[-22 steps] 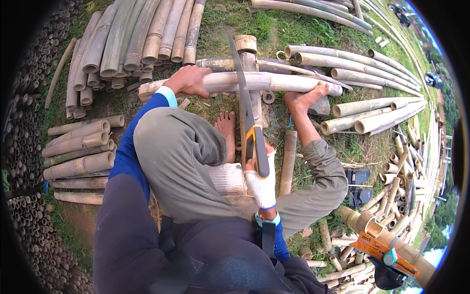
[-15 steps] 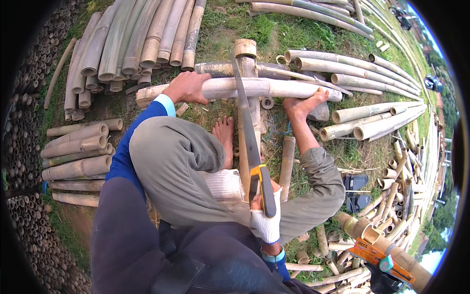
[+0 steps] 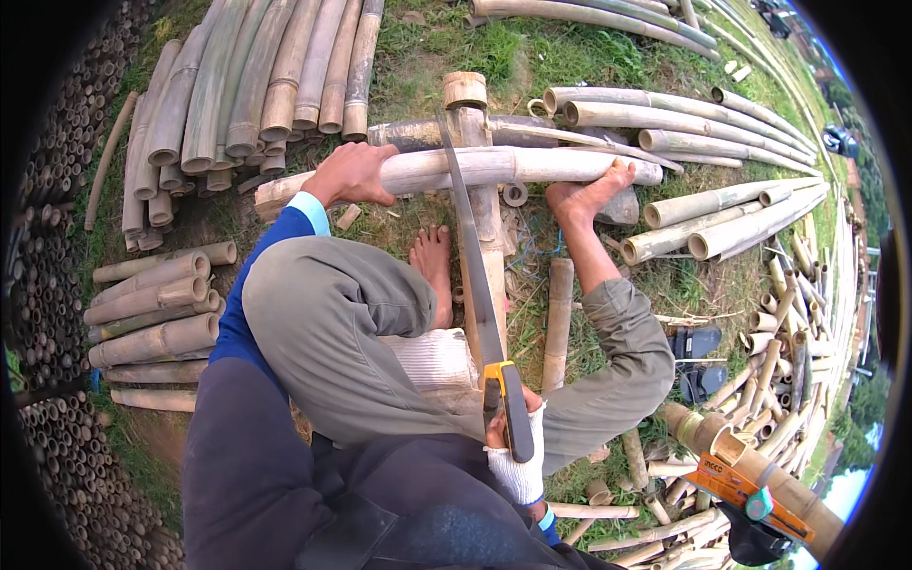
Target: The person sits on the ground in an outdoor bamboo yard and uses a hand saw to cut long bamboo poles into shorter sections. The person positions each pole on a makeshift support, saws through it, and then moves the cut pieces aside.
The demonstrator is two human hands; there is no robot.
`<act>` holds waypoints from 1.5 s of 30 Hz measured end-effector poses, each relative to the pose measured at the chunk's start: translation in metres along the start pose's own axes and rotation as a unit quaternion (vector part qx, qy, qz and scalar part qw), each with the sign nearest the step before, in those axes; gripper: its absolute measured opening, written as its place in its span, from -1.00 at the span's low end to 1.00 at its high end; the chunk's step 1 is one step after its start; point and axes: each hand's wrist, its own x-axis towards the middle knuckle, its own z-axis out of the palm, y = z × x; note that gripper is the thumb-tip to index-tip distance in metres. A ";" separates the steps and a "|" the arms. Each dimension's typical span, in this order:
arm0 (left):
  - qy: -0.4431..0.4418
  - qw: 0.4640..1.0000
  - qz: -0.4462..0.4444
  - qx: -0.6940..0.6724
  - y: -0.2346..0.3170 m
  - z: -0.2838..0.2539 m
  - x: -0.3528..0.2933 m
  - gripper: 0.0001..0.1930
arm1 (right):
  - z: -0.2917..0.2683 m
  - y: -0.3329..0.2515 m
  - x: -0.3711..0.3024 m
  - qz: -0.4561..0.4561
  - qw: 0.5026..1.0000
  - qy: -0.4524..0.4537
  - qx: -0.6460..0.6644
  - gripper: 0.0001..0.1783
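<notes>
A pale bamboo pole [image 3: 560, 165] lies crosswise in front of me, over an upright-looking bamboo support [image 3: 485, 220] with a capped end. My bare left hand [image 3: 351, 173] wraps over the pole left of the support and grips it. In my right hand [image 3: 518, 464], which wears a white knitted glove, is the handle of a handsaw [image 3: 484, 294] with a yellow and black grip. Its long blade runs away from me and crosses the pole just right of my left hand. My bare foot [image 3: 591, 195] presses on the pole's right end.
Long bamboo poles [image 3: 271, 76] are stacked at the far left, shorter ones [image 3: 157, 313] nearer. More poles [image 3: 684, 123] lie at the right, above a heap of offcuts [image 3: 760, 389]. Sandals [image 3: 701, 361] sit on the grass. A flat orange item [image 3: 750, 499] and teal tape measure [image 3: 760, 502] rest near right.
My right hand has drawn the saw back toward my body, so its handle sits lower. My left hand keeps its grip on the bamboo pole. The whole view has shifted slightly.
</notes>
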 end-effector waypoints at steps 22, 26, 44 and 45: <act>0.018 1.000 0.014 0.015 0.007 -0.008 0.005 -0.15 | 0.072 -0.008 0.253 -0.223 0.975 0.002 0.019 -0.42; 0.006 1.000 0.016 -0.009 -0.009 -0.002 -0.006 -0.16 | 0.072 -0.020 0.203 -0.171 0.985 -0.018 -0.004 -0.38; -0.042 0.998 0.020 -0.034 -0.005 -0.006 0.004 -0.11 | 0.073 0.005 0.235 -0.221 0.974 0.001 0.038 -0.32; -0.042 0.999 0.015 -0.025 -0.008 -0.005 0.009 -0.09 | 0.075 0.005 0.241 -0.229 0.973 0.002 0.033 -0.32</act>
